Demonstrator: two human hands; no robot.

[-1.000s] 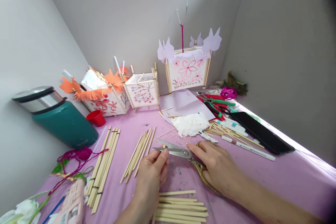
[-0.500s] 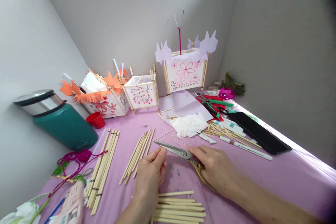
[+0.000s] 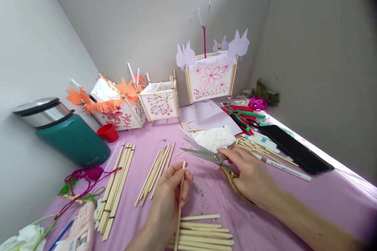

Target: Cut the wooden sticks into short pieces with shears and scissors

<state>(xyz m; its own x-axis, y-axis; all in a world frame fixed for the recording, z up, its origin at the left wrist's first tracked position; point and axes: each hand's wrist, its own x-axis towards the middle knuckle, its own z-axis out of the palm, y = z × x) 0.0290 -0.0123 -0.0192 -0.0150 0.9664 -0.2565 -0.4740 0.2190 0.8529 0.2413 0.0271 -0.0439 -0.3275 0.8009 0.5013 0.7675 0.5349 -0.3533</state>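
Between the thumb and fingers of my left hand (image 3: 171, 190) is a thin wooden stick (image 3: 180, 204), pointing away from me with its tip just above the fingertips. My right hand (image 3: 250, 174) is wrapped round the gold handles of a pair of scissors (image 3: 216, 158). Their blades are parted and point left, a little beyond the stick's tip and apart from it. Under my left wrist lies a row of cut sticks (image 3: 206, 235). Left of that hand is a loose bunch of thin sticks (image 3: 156, 170), and further left are bundled sticks with dark bands (image 3: 116, 188).
Behind stand paper lanterns with orange trim (image 3: 112, 115), red blossoms (image 3: 160, 102) and lilac trim (image 3: 212, 78). A teal bottle (image 3: 73, 137) and a red cup (image 3: 107, 132) are left. Crumpled tissue (image 3: 213, 138), pliers (image 3: 241, 117), markers (image 3: 288, 169) and a black phone (image 3: 296, 149) lie right.
The scissors have moved right and their blades have parted. My left hand has turned, so the stick's length now shows, tilted upright in my fingers.
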